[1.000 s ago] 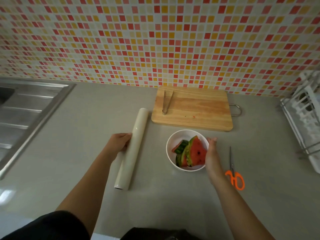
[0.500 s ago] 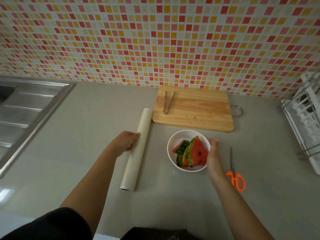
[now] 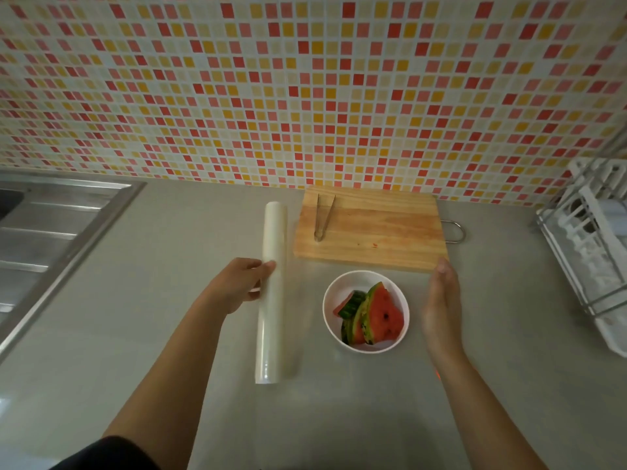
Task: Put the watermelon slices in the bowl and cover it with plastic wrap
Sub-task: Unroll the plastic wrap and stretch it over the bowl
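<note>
The left hand [image 3: 242,286] is curled round the plastic wrap roll [image 3: 271,300], fingertips over its top and thumb beneath, gripping it near its middle, left of the bowl [image 3: 363,274]. The roll lies lengthwise, pointing away from the person. The right hand [image 3: 441,307] is right of the bowl, fingers straight and together, standing on edge with the palm facing the bowl; whether it touches any film I cannot tell. The white bowl stands on the table [image 3: 169,334] between the hands and holds the watermelon slices [image 3: 380,317], rinds leftward. Both forearms reach forward on either side of the bowl. Beyond the bowl lies a wooden cutting board [image 3: 373,232] with metal tongs [image 3: 322,215] on it.
</note>
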Available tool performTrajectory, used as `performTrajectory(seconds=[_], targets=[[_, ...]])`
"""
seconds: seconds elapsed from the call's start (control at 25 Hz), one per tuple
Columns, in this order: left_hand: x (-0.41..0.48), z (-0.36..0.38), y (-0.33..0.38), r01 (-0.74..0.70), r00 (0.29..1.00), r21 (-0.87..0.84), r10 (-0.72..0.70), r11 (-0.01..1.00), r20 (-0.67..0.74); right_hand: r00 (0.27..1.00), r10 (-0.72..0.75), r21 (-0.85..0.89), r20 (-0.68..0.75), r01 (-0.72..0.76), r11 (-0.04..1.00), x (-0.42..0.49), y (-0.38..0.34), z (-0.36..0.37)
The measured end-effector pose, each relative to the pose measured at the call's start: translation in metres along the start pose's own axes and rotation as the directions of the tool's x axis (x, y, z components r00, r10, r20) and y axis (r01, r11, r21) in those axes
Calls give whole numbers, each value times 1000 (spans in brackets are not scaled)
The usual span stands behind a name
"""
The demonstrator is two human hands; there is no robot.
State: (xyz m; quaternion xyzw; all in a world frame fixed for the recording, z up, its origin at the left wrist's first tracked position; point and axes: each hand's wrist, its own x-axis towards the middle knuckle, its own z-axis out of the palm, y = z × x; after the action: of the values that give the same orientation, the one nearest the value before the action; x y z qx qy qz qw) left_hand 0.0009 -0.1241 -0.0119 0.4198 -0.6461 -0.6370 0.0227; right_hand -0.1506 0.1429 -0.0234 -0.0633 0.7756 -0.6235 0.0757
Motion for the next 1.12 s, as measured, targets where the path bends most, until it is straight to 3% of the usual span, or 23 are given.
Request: performTrajectory(seconds=[0.16,0.24,0.4,0.56,0.68,0.96,1.12], targets=[[-16,29,69,-234,971,-156,240,960,20,972,-141,58,185,133,989,22,-50,1],[-24,56,114,-335,938,-199,345,921,18,951,-255,90,177,243,966,40,-93,-3],[-43,97,137,-416,908,-200,416,887,-44,904,-363,118,225,345,931,55,-137,4],[-53,121,140,-562,827,-118,557,819,-76,901,-383,130,203,363,923,64,-171,10],[-62,134,141,-638,770,-114,634,761,-77,921,-353,257,166,305,917,68,-187,6],[-66,146,133,-705,688,57,702,706,-186,927,-374,388,33,333,859,64,-190,9],[-66,149,132,-703,675,102,705,704,-215,932,-361,347,44,325,880,68,-190,9]])
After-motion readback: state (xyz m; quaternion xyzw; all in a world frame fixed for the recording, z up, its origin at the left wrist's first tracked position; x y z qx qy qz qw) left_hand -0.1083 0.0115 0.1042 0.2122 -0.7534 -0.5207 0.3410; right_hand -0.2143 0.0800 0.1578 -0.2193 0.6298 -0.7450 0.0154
